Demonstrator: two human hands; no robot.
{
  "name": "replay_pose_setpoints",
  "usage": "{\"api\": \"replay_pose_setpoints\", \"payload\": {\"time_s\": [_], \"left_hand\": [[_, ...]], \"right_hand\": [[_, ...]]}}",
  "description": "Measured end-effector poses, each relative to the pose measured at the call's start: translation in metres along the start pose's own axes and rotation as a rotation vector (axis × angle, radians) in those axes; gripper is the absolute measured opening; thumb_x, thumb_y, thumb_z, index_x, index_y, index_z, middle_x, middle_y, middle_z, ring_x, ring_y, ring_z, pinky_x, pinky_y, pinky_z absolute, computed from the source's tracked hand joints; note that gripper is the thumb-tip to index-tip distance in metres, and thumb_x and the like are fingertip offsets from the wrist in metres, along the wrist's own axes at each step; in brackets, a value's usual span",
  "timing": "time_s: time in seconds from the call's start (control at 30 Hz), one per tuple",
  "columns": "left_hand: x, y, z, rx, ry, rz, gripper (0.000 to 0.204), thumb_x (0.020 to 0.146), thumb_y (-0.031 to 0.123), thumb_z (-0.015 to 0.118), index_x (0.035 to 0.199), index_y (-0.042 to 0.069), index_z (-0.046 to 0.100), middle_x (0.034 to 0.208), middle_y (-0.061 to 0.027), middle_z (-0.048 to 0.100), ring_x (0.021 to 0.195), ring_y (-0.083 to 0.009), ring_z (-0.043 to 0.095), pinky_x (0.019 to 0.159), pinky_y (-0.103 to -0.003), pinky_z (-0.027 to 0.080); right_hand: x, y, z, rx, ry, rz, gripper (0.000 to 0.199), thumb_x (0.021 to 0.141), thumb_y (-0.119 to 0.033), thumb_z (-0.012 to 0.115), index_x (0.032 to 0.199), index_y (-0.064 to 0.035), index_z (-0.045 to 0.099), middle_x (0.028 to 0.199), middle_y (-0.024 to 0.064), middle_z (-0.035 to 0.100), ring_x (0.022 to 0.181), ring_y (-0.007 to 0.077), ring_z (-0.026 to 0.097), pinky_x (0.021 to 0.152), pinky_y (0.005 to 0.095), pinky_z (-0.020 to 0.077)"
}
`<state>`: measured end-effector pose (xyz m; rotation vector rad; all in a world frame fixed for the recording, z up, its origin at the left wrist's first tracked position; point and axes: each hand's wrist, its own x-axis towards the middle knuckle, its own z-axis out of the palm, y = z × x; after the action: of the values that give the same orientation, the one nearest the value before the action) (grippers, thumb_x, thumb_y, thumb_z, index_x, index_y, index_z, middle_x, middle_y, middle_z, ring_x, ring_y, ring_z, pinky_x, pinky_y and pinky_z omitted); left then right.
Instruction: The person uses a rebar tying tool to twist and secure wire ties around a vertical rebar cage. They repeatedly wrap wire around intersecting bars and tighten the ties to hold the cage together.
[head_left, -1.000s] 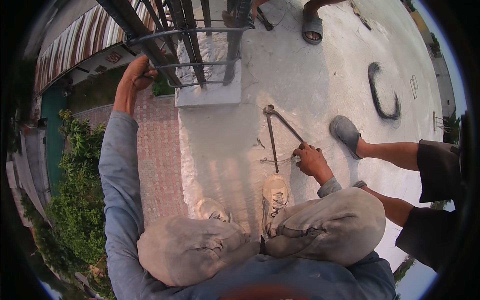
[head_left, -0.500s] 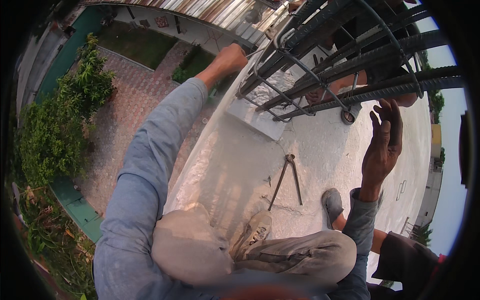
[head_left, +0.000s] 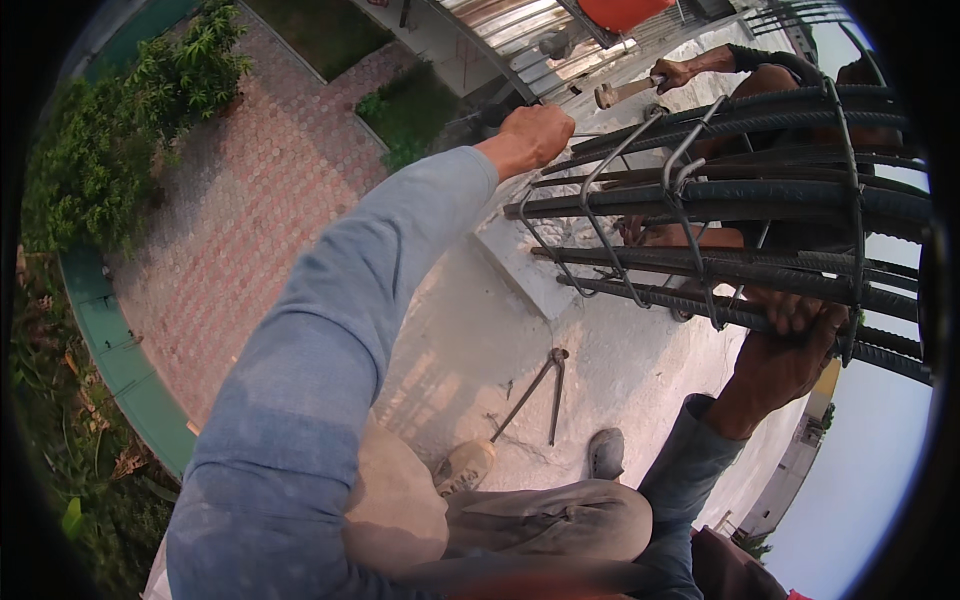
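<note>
A column cage of ribbed steel bars (head_left: 740, 196), bound with square stirrups (head_left: 596, 190), leans across the upper right. At its far left side, my left hand (head_left: 540, 138) is closed in a fist round a thin metal rod (head_left: 588, 134) that points towards the stirrups; the part inside the fist is hidden. My right hand (head_left: 782, 368) grips one of the lower bars from below, its fingers curled over it next to a stirrup. A pair of pincers (head_left: 534, 398) lies on the concrete near my shoe (head_left: 466, 466), handles apart, touched by neither hand.
Another person's hand (head_left: 674, 75) holds a hammer (head_left: 624, 92) behind the cage; another hand (head_left: 655, 234) shows between bars. A concrete block (head_left: 515, 275) surrounds the cage's foot. Left of the slab's edge, the paved courtyard (head_left: 215, 210) lies far below. A grey shoe (head_left: 606, 453) stands nearby.
My right hand, raised with fingers apart before, now grips a bar. The view has shifted, and the cage appears more level. A co-worker's hand with a hammer has come into view.
</note>
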<state>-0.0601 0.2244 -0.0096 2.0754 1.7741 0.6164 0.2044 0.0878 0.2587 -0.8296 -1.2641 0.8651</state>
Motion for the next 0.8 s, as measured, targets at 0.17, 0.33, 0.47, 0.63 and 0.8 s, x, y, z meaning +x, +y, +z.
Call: {"api": "replay_pose_setpoints", "payload": {"time_s": [0.17,0.33,0.47,0.63,0.8], "left_hand": [[0.005,-0.012,0.002,0.054,0.030,0.088,0.021,0.091,0.010,0.056,0.100,0.008,0.075,0.097,-0.0199,0.074,0.097,-0.0409,0.074,0.083,-0.052,0.060],[0.012,-0.021,-0.003,0.034,0.036,0.151,0.018,0.090,0.010,0.057,0.097,0.009,0.074,0.094,-0.0188,0.074,0.093,-0.0409,0.073,0.080,-0.053,0.059],[0.015,-0.026,-0.008,-0.030,0.038,0.189,0.016,0.089,0.012,0.058,0.093,0.008,0.073,0.091,-0.0197,0.072,0.089,-0.0406,0.073,0.078,-0.053,0.057],[0.012,-0.024,-0.008,-0.120,0.013,0.162,0.016,0.090,0.013,0.060,0.093,0.004,0.073,0.090,-0.0210,0.072,0.088,-0.0420,0.072,0.080,-0.054,0.056],[0.011,-0.028,-0.010,-0.099,0.033,0.228,0.016,0.091,0.015,0.061,0.095,0.004,0.073,0.092,-0.0214,0.072,0.091,-0.0427,0.071,0.081,-0.054,0.056]], "right_hand": [[0.003,-0.002,-0.002,0.060,-0.008,0.033,0.028,0.109,-0.029,0.056,0.094,-0.0070,0.061,0.071,-0.0036,0.038,0.063,0.0088,0.039,0.064,0.0255,0.0418],[0.002,-0.005,-0.002,0.005,-0.009,0.029,0.028,0.108,-0.029,0.059,0.088,-0.0101,0.057,0.071,-0.0044,0.039,0.063,0.0090,0.041,0.064,0.0263,0.0439],[0.003,-0.004,-0.007,0.007,-0.035,0.023,0.027,0.108,-0.029,0.059,0.089,-0.0091,0.058,0.072,-0.0033,0.042,0.064,0.0088,0.044,0.063,0.0261,0.0459],[0.003,0.001,-0.012,-0.101,0.061,-0.025,0.025,0.106,-0.026,0.060,0.090,-0.0065,0.060,0.071,-0.0034,0.042,0.063,0.0081,0.043,0.057,0.0236,0.0402],[0.003,0.002,-0.013,-0.097,0.060,-0.003,0.027,0.106,-0.028,0.058,0.095,-0.0033,0.062,0.074,-0.0036,0.041,0.066,0.0078,0.043,0.058,0.0252,0.0392]]}}
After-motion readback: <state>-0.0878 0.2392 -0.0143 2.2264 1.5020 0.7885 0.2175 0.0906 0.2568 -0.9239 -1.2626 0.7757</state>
